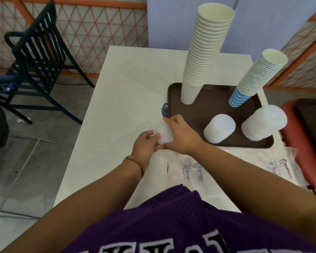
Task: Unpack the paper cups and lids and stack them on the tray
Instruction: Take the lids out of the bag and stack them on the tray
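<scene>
A purple mesh jersey (pixel 171 225) is being worn at the near edge of the view, and both forearms are being reached out from it over the white desk (pixel 117 88). Empty clear plastic wrappers (pixel 274 161), printed with paper-cup lettering, are lying crumpled on the desk just beyond the jersey, near the front edge of the tray. A gold watch (pixel 136 162) is being worn on the left wrist. A small stack of translucent white lids (pixel 163 135) is being held above the desk between the two hands: it is being pinched from the near side by the curled fingers of the left hand (pixel 146 145), and it is being gripped from above and from the right by the right hand (pixel 181 136), whose fingers are curled round it. Just to the right, a brown tray (pixel 204 110) is resting on the desk; two stacks of lids (pixel 219 128) are standing on its near part, the right one (pixel 264 125) being the taller. Further back on the tray, a tall stack of cream paper cups (pixel 206 52) and a shorter stack of blue-patterned paper cups (pixel 257 77) are standing upright. A black slatted chair (pixel 38 52) is standing on the floor far left.
</scene>
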A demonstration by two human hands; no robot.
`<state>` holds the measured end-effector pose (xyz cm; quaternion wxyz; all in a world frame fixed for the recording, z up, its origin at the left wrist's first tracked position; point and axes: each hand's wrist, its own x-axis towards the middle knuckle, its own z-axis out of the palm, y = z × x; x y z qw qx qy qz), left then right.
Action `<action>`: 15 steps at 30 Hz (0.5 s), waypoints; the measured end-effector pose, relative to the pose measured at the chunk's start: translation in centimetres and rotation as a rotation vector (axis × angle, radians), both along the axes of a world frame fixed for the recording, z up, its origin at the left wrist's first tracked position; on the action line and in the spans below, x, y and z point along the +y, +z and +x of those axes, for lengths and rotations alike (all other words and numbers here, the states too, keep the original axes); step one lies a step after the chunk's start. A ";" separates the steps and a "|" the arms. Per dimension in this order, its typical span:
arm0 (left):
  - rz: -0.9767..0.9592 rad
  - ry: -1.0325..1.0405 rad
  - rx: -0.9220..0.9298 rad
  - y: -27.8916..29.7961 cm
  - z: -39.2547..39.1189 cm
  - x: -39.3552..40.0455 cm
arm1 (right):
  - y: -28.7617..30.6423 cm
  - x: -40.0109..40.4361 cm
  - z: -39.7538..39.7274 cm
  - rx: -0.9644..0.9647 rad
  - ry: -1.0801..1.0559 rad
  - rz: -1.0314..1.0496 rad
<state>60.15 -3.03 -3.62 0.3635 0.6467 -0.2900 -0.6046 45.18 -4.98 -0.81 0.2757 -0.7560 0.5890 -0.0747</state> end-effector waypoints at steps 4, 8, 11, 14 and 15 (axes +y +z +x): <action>-0.035 -0.057 0.012 1.3 -2.1 -0.2 | 0.6 0.3 -1.0 0.160 0.042 -0.212; -0.061 -0.109 0.050 2.8 -4.1 -0.5 | 1.9 0.4 -3.1 0.256 0.042 -0.253; -0.085 -0.175 0.104 3.6 -5.7 -0.7 | 3.2 0.3 -5.3 0.255 0.008 -0.240; -0.147 -0.263 -0.034 3.6 -6.8 -1.2 | 5.0 -0.2 -8.0 0.255 -0.109 -0.209; -0.183 -0.311 -0.149 3.2 -6.7 -1.3 | 5.5 -0.4 -9.0 0.263 -0.158 -0.206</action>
